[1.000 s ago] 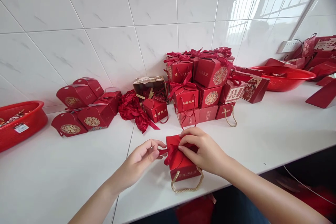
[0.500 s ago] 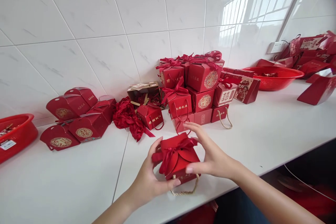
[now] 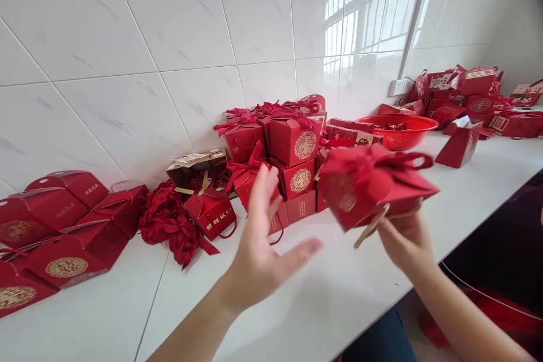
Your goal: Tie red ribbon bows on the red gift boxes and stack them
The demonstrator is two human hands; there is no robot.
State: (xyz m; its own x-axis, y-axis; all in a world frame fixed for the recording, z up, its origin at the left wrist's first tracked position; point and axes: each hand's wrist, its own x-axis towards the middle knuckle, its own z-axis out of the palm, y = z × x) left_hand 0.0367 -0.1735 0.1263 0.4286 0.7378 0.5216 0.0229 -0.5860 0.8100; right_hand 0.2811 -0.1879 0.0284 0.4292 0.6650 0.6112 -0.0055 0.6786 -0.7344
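Above the white tabletop (image 3: 322, 294) a red gift box (image 3: 369, 186), with a ribbon bow on its lid and a beige rope handle, is tilted and held up by my right hand (image 3: 409, 237). The fingers grip it from below and the side, partly hidden behind it. My left hand (image 3: 263, 249) is off the box, thumb and fingers spread, holding nothing. Just behind my left hand stands a stack of red gift boxes (image 3: 299, 141) tied with bows. The held box is blurred and covers the stack's right end.
At left are several red boxes (image 3: 68, 237), a bunch of red ribbon (image 3: 165, 220) and a small red box (image 3: 210, 212) by an open carton (image 3: 218, 155). A red plastic basin (image 3: 407, 138), a single box (image 3: 460, 144) and a heap of boxes (image 3: 479, 90) stand at right. Tiled wall (image 3: 190, 22) behind.
The box between both hands has been lifted off the table and moved right in my right hand. My left hand has let go and opened. The view has turned right.
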